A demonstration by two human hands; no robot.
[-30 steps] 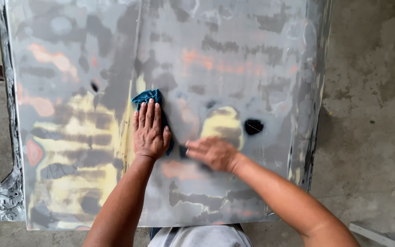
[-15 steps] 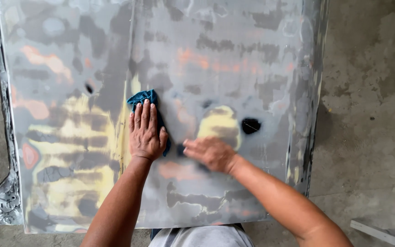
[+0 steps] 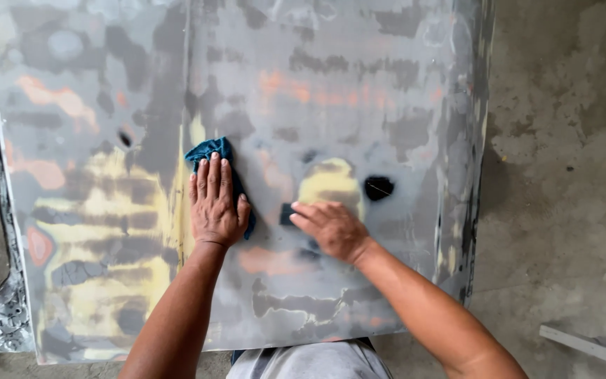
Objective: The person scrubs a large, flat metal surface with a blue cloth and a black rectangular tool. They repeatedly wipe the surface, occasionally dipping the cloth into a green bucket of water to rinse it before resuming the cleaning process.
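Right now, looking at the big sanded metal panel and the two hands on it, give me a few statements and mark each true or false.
1. The left hand lies flat on a dark blue cloth. True.
2. The right hand is raised clear of the grey, patchy sanded metal panel. False: it presses a small dark block against the panel.
3. A dark round hole sits beyond the right hand. True.
4. The panel is a uniform glossy red. False: it is grey with yellow and orange patches.
5. The concrete floor shows beside the panel. True.
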